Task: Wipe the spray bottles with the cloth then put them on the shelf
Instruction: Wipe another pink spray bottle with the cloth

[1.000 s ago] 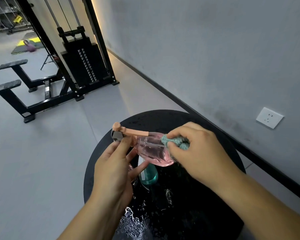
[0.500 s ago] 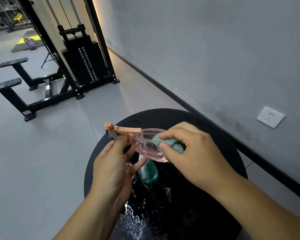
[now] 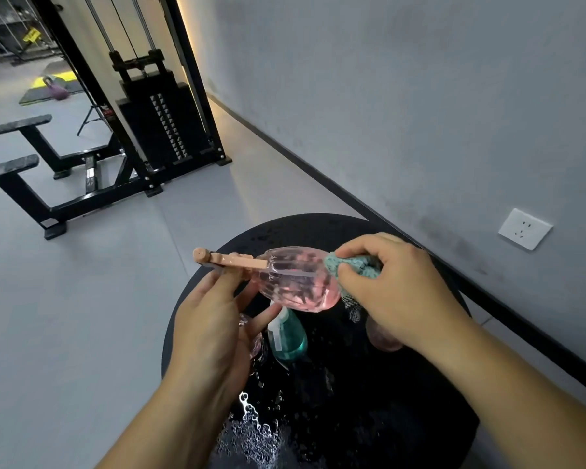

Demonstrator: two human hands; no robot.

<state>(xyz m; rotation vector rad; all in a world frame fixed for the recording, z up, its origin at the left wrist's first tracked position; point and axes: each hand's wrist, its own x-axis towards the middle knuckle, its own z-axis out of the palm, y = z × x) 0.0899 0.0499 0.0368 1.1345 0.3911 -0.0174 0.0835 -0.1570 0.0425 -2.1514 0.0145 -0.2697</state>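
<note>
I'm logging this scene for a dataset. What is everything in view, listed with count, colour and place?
Pink bottle: 1, clear pink, held sideways above the table.
Cloth: 1, teal, against the pink bottle's base.
Teal bottle: 1, teal, on the table under the pink one.
Table: 1, black, round, wet, by the wall.
Cable machine: 1, black, far left.
Kettlebell: 1, purple, far left on a mat.
Socket: 1, white, on the grey wall.
Left hand: holds the pink bottle's sprayer.
Right hand: grips the cloth.
</note>
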